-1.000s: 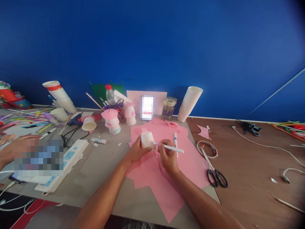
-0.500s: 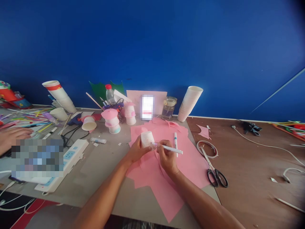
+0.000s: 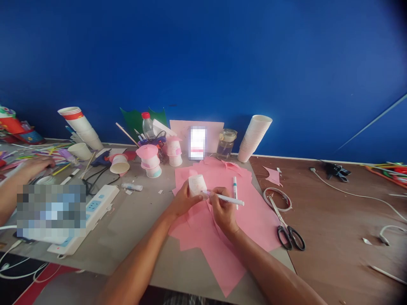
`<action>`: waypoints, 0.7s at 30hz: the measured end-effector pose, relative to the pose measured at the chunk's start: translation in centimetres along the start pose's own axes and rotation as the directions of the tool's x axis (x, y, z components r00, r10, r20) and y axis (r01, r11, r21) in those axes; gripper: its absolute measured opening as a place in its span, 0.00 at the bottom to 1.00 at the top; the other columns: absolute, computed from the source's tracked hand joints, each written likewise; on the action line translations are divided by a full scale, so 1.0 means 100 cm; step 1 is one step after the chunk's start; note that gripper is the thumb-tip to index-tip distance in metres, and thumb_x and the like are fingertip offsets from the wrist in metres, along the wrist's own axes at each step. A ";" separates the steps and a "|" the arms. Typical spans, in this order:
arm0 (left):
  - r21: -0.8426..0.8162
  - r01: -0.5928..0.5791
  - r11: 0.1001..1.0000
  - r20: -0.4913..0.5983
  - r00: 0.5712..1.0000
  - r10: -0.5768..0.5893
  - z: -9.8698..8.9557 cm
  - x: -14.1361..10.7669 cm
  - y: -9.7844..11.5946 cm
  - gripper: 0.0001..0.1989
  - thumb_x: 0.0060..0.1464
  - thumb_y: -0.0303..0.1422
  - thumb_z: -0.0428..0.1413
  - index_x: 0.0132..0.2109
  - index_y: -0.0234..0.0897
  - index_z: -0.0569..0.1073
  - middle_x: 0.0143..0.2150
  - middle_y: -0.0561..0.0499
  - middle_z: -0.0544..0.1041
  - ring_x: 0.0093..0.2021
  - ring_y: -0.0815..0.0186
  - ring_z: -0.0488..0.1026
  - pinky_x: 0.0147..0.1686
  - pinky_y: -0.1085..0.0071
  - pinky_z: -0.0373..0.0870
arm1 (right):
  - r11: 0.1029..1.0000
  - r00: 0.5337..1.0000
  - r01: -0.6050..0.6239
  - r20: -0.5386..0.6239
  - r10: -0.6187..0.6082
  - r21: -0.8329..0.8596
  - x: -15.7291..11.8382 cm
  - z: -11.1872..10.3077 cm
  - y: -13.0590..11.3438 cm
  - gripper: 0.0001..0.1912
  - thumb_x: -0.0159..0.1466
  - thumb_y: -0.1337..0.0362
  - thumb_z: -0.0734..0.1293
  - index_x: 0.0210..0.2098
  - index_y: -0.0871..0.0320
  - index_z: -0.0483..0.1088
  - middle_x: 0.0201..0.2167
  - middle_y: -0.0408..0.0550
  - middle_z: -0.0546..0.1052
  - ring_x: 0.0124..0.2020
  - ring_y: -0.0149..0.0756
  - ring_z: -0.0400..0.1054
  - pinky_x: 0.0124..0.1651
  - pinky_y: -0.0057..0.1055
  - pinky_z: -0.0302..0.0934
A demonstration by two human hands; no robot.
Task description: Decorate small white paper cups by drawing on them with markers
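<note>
My left hand (image 3: 183,201) is closed around a white paper cup (image 3: 197,185), which is tilted and carries faint marks on its side. A slim white marker (image 3: 227,198) is pinched in my right hand (image 3: 223,209), its tip at the lower right of the cup. Whether the tip touches the cup I cannot make out. Beneath both hands lie overlapping pink paper sheets (image 3: 222,267). A second marker (image 3: 235,190), white with a teal band, rests on the paper just right of my right hand.
Scissors (image 3: 290,235) and a tape roll (image 3: 277,199) lie on the right. Behind stand stacked paper cups (image 3: 255,137), a jar (image 3: 227,142), a lit phone (image 3: 197,144) and pink-topped cup figures (image 3: 149,159). On the left are a power strip (image 3: 98,212) and another person's hand (image 3: 34,167).
At the left, the other person's hand has moved up and to the right, over the straws. My hands, the cup and the marker have hardly moved.
</note>
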State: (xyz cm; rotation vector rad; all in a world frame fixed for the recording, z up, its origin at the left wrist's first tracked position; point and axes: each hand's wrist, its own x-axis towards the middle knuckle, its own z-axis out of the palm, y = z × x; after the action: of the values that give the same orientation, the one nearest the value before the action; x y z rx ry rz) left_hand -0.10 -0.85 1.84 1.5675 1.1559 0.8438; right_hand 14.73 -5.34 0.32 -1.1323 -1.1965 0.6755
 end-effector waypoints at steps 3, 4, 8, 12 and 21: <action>0.003 0.001 1.000 0.005 1.000 -0.001 0.000 0.000 0.000 0.30 0.46 0.41 0.62 0.54 0.37 0.64 0.48 0.46 0.73 0.48 0.56 0.70 0.46 0.62 0.68 | 1.000 1.000 -0.007 0.009 0.007 0.022 -0.001 0.001 -0.001 0.09 0.64 0.57 0.61 0.31 0.55 0.64 0.23 0.42 0.68 0.25 0.32 0.63 0.28 0.30 0.60; 0.003 0.002 1.000 0.005 1.000 -0.002 0.000 0.000 0.000 0.30 0.46 0.41 0.62 0.54 0.37 0.64 0.48 0.46 0.73 0.48 0.56 0.70 0.46 0.62 0.68 | 0.999 1.000 -0.011 0.007 0.011 0.043 -0.001 0.001 -0.001 0.10 0.64 0.57 0.62 0.30 0.55 0.64 0.23 0.42 0.67 0.25 0.32 0.62 0.28 0.30 0.60; 0.007 -0.014 1.000 0.003 1.000 0.014 -0.001 0.001 -0.002 0.30 0.46 0.41 0.62 0.55 0.36 0.64 0.49 0.44 0.73 0.49 0.54 0.69 0.47 0.60 0.68 | 0.992 0.999 -0.007 -0.052 0.014 0.129 0.003 -0.001 -0.006 0.10 0.66 0.55 0.59 0.37 0.55 0.65 0.20 0.38 0.67 0.24 0.31 0.63 0.34 0.33 0.62; -0.029 -0.045 0.999 0.017 0.999 0.046 -0.002 0.001 -0.003 0.31 0.47 0.41 0.62 0.56 0.35 0.63 0.51 0.43 0.72 0.52 0.53 0.68 0.50 0.59 0.66 | 0.997 0.996 -0.005 -0.086 0.012 0.083 0.008 -0.005 -0.007 0.16 0.68 0.55 0.55 0.48 0.57 0.63 0.18 0.36 0.67 0.26 0.32 0.66 0.44 0.38 0.63; -0.059 -0.046 0.997 0.021 0.999 0.047 -0.001 -0.002 -0.001 0.32 0.47 0.42 0.61 0.57 0.36 0.62 0.52 0.44 0.72 0.53 0.54 0.68 0.51 0.59 0.65 | 0.995 0.997 0.076 -0.020 -0.078 -0.070 0.009 -0.004 0.000 0.08 0.65 0.61 0.58 0.43 0.54 0.62 0.26 0.41 0.70 0.31 0.34 0.67 0.38 0.35 0.63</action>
State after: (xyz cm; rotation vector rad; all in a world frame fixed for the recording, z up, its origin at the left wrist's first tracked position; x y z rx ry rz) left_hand -0.28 -1.00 1.81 1.5574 1.0735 0.8814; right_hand 15.34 -4.64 0.61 -1.1425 -1.2454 0.5648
